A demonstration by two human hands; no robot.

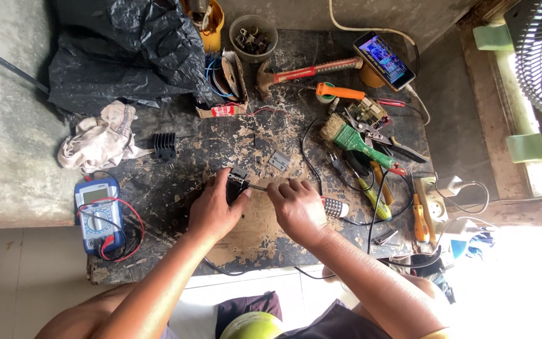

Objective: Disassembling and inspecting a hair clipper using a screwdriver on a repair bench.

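- Leaning over the worn workbench (258, 232), we take the small black part (238, 182) near its middle as our landmark.
- Far up-left of the part lies a crumpled black plastic sheet (127, 50).
- Left of it sit a pale rag (98, 141) and, lower, a blue multimeter (98, 216).
- Right of it lies a green-handled brush (352, 141).
- Our left hand (214, 210) curls around the part, fingers closed on it.
- Our right hand (297, 207) grips a slim screwdriver (260, 187) whose tip meets the part.
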